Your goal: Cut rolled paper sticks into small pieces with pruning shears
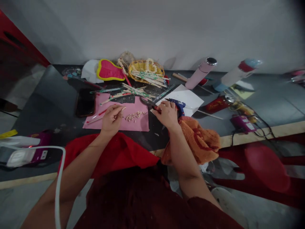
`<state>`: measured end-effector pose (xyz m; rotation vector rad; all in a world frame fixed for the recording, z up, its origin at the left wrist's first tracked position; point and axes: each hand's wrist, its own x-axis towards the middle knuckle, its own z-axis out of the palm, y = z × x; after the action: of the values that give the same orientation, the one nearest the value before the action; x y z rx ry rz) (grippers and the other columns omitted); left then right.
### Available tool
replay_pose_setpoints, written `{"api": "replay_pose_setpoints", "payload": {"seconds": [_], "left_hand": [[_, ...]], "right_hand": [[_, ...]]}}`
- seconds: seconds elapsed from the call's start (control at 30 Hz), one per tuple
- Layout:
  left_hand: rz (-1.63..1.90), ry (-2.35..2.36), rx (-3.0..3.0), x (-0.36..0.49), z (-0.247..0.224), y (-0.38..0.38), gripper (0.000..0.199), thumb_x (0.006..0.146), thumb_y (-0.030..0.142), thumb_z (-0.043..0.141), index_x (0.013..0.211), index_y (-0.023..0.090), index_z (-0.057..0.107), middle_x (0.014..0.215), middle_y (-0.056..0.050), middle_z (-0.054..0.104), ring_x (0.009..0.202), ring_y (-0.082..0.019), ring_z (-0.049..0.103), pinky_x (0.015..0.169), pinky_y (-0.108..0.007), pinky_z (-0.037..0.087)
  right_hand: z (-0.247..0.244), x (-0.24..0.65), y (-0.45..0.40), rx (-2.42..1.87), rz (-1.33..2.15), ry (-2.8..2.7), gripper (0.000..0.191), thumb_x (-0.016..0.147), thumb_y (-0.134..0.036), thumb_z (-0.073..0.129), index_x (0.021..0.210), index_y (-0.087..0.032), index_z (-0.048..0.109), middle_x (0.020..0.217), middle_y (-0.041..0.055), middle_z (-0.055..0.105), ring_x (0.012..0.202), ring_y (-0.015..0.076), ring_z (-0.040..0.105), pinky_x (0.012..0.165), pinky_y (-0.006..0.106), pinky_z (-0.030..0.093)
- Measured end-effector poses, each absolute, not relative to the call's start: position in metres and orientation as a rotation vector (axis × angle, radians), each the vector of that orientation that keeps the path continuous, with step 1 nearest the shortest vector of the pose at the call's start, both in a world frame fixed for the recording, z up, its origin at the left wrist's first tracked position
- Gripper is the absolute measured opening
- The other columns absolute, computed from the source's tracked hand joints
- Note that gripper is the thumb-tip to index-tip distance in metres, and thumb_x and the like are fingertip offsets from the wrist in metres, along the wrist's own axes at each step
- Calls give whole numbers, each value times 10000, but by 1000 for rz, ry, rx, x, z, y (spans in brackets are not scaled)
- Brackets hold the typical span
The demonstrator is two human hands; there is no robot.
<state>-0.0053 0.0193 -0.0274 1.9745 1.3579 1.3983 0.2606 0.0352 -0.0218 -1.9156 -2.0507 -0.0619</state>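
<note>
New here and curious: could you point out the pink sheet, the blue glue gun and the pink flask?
Pink sheet point(141, 125), head view: bare part near front edge.
Blue glue gun point(180, 105), head view: its body.
Pink flask point(199, 74), head view: its side.

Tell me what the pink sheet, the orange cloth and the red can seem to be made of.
Pink sheet: probably paper or thin card, matte, judging by its flat, straight-cut edges.
Orange cloth: looks like terry towelling, from its fuzzy surface and soft, bunched folds.
Red can: likely thin metal, painted red, with a bare silvery end; the blur leaves the exact metal open.
</note>
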Motion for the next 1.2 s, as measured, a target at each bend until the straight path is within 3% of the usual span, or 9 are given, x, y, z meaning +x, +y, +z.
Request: {"api": "replay_pose_setpoints", "payload": {"seconds": [0.3, 0.53, 0.6, 0.67, 0.77, 0.9, 1.0, 1.2], "left_hand": [[1398, 1361, 1999, -6, -34, 22, 227, 888, 281, 534, 1026, 216, 702, 1027, -69, 626, 980, -179, 586, 886, -344, 484], [1389, 1368, 2005, -6, -33, 22, 224, 888, 277, 535, 1022, 214, 703, 1026, -69, 627, 972, -174, 585, 872, -338, 490], [1389, 1369, 2006, -6, -33, 22, 217, 886, 275, 540, 1016, 220, 704, 1016, -65, 631, 961, -170, 588, 862, -333, 495], [1383, 1374, 2010, -6, -33, 22, 215, 887, 273, 539, 1015, 221, 703, 1017, -64, 634, 964, -170, 589, 868, -333, 496], [1375, 1389, 2006, -6, -33, 21, 218, 889, 274, 537, 1020, 216, 701, 1033, -68, 636, 985, -173, 591, 887, -332, 494], [1382, 1394, 1981, -7, -34, 21, 219, 885, 284, 546, 1018, 202, 699, 1034, -72, 647, 997, -175, 600, 886, -323, 498], [1377, 1388, 1972, -8, -34, 22, 215, 882, 285, 552, 1012, 201, 701, 1024, -75, 658, 992, -180, 607, 880, -326, 501], [1390, 1374, 1959, -7, -32, 22, 201, 878, 262, 556, 998, 197, 705, 995, -83, 666, 957, -179, 617, 854, -326, 502]], "right_hand": [[-28, 254, 37, -1868, -35, -2183, 232, 827, -386, 587, 914, -198, 692, 1258, 102, 553, 1167, 332, 403, 905, 495, 434], [-28, 257, 45, -1665, -50, -1942, 197, 889, -327, 495, 871, -184, 629, 1200, 125, 600, 1119, 267, 499, 956, 433, 412], [-25, 257, 45, -1581, 94, -1756, 246, 913, -403, 469, 884, -195, 598, 1133, 118, 626, 1021, 231, 565, 894, 399, 446], [-21, 256, 44, -1477, 374, -1544, 306, 907, -492, 466, 918, -206, 577, 975, 77, 662, 812, 179, 605, 740, 338, 486], [-16, 250, 41, -1270, 889, -1252, 331, 816, -529, 602, 936, -223, 564, 798, -2, 649, 596, 115, 560, 550, 256, 462], [-12, 239, 36, -1018, 1324, -1000, 321, 664, -392, 785, 818, -220, 561, 931, 0, 672, 732, 125, 623, 529, 219, 483], [-7, 235, 30, -907, 1502, -908, 294, 669, -338, 787, 749, -215, 532, 1028, 7, 675, 831, 142, 645, 566, 222, 515], [4, 236, 21, -760, 1724, -891, 278, 706, -343, 752, 865, -250, 545, 1192, 3, 633, 993, 185, 634, 704, 328, 573]]}}
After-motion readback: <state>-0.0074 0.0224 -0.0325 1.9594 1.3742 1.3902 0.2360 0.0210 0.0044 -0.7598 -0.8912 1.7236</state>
